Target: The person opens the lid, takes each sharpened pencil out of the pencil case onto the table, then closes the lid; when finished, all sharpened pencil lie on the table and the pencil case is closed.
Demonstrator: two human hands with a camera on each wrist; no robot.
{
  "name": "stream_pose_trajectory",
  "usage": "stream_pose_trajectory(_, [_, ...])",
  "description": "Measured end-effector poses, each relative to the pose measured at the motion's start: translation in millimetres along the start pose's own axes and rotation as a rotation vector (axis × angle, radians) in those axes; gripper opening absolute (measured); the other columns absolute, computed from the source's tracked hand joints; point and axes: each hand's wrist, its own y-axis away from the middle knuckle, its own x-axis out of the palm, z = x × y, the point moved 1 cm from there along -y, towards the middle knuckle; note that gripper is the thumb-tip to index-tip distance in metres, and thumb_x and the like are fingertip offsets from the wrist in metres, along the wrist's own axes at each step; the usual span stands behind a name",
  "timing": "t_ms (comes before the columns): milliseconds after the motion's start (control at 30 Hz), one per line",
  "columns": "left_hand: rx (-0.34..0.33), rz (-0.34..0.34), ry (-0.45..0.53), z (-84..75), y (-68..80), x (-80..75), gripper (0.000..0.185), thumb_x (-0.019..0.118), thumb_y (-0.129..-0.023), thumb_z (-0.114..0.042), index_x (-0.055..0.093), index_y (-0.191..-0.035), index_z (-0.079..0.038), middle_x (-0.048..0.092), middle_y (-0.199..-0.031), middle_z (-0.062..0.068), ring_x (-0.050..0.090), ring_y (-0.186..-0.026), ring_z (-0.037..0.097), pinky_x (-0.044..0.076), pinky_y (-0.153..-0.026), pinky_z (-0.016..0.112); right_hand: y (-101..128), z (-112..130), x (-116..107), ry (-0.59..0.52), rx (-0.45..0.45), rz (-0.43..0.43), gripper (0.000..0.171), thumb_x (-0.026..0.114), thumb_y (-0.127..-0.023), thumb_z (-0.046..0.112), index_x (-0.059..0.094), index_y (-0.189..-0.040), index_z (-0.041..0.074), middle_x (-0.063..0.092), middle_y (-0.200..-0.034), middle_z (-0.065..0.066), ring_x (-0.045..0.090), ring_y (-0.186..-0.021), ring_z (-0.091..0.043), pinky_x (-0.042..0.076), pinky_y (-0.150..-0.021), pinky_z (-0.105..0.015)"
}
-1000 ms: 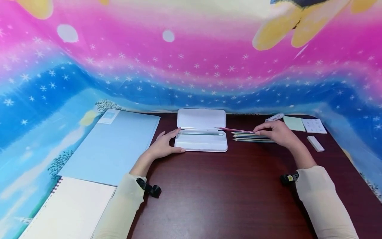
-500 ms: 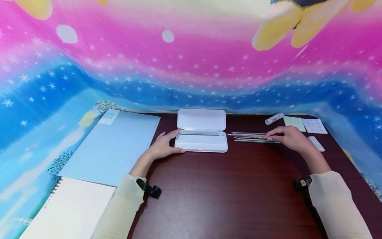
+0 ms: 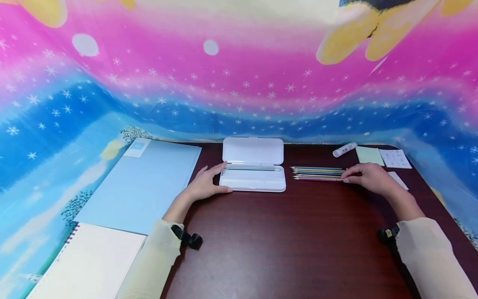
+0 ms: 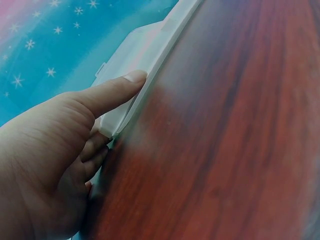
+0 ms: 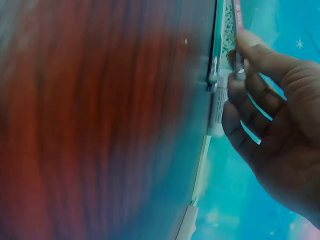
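A white pencil case (image 3: 253,151) lies with its lid raised at the table's back, one pencil (image 3: 254,169) along the tray's rear. My left hand (image 3: 203,183) grips its left end; the left wrist view has the thumb (image 4: 117,90) over the front edge and fingers at the side. To the case's right, several pencils (image 3: 317,170) lie side by side, points toward the case. Between thumb and fingertips, my right hand (image 3: 367,177) pinches the rear end of a red pencil (image 3: 317,179) at the row's near side. That pencil's end (image 5: 240,72) shows in the right wrist view.
Behind the right hand are a glue stick (image 3: 344,149), a green note pad (image 3: 369,155) and a white printed pad (image 3: 395,158). A white eraser (image 3: 398,180) is partly hidden by it. Leftward lie a blue folder (image 3: 142,182) and a spiral notebook (image 3: 86,257). Patterned cloth (image 3: 239,91) hangs behind.
My right hand has carried the red pencil from beside the case, back to the right and nearer me, down to the near side of the pencil row. The left hand stays on the case.
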Motion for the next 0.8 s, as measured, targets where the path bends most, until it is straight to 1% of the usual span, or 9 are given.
stream_pose_trajectory(100, [-0.001,-0.003,0.002,0.5,-0.4,0.5,0.099,0.077,-0.084,-0.056,0.024,-0.163,-0.025,0.032,-0.167,0.005,0.025,-0.156,0.028,0.006,-0.131,0.052,-2.9,2.5,1.4,0.067,-0.034,-0.005,0.014,0.069,-0.096,0.018,0.081,-0.102,0.023,0.077,-0.11,-0.008,0.067,-0.098,-0.026,0.053,-0.083,-0.045])
stream_pose_trajectory(167, [0.0,-0.003,0.005,0.3,-0.3,0.3,0.099,0.077,-0.084,-0.056,0.024,-0.163,-0.025,0.032,-0.167,0.005,0.025,-0.156,0.028,0.006,-0.131,0.052,-4.7,4.3,2.1,0.091,-0.04,0.003,0.014,0.069,-0.096,0.017,0.081,-0.101,0.023,0.077,-0.106,-0.005,0.066,-0.093,-0.022,0.053,-0.08,-0.042])
stream_pose_trajectory(400, [0.0,-0.005,0.003,-0.3,0.2,-1.0,0.1,0.077,-0.084,-0.055,0.025,-0.163,-0.024,0.032,-0.166,0.005,0.027,-0.156,0.027,0.006,-0.131,0.051,-11.0,8.9,5.1,0.142,-0.057,0.047,0.011,0.07,-0.095,0.015,0.079,-0.096,0.02,0.076,-0.101,-0.003,0.065,-0.091,-0.022,0.054,-0.081,-0.05])
stream_pose_trajectory(467, [0.003,-0.005,0.0,-0.5,0.3,-1.0,0.1,0.077,-0.084,-0.054,0.025,-0.163,-0.023,0.032,-0.166,0.006,0.028,-0.155,0.028,0.006,-0.131,0.051,-12.1,10.8,5.3,0.154,-0.053,0.048,0.01,0.07,-0.095,0.015,0.079,-0.095,0.021,0.075,-0.098,-0.001,0.064,-0.089,-0.02,0.054,-0.081,-0.049])
stream_pose_trajectory(633, [0.018,0.004,-0.013,-0.6,-0.6,0.2,0.1,0.076,-0.085,-0.055,0.024,-0.163,-0.023,0.032,-0.167,0.005,0.029,-0.155,0.026,0.006,-0.131,0.05,-12.7,19.1,4.6,0.139,-0.046,0.008,0.011,0.068,-0.097,0.015,0.078,-0.095,0.02,0.075,-0.092,0.003,0.06,-0.08,-0.015,0.051,-0.075,-0.039])
stream_pose_trajectory(800, [0.011,-0.002,-0.002,-0.6,0.8,-0.9,0.1,0.077,-0.084,-0.054,0.024,-0.163,-0.023,0.032,-0.166,0.005,0.028,-0.155,0.027,0.006,-0.131,0.05,-18.4,42.1,5.0,0.066,-0.105,-0.018,0.012,0.067,-0.098,0.018,0.078,-0.103,0.016,0.077,-0.097,-0.001,0.058,-0.074,-0.014,0.049,-0.069,-0.034])
